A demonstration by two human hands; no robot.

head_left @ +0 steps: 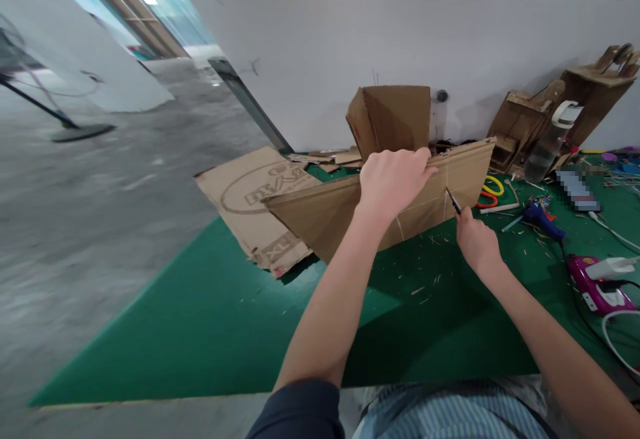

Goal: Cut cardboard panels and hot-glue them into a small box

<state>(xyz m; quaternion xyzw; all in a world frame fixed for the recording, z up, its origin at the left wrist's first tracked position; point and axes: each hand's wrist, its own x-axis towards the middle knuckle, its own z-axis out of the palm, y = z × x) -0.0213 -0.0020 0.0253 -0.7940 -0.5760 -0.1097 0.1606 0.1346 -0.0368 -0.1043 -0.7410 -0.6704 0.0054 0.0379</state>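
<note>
My left hand [393, 182] is clamped over the top edge of the cardboard sheet [423, 209], which I hold on edge above the green table [200, 332]. My right hand [477, 239] grips a slim dark tool [454, 202], perhaps a cutter, its tip at a pale line on the sheet; printed cardboard [255, 196] lies to the left, a blue glue gun [546, 222] to the right.

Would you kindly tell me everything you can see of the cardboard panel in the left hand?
The cardboard panel is long, brown and apparently corrugated, with a rough upper edge and thin pale lines, some crossing, on its right part. It is held on edge, tilted, above the green table; whether it touches is unclear. The left hand grips its upper edge; the right hand's slim dark tool appears to meet its face.
</note>
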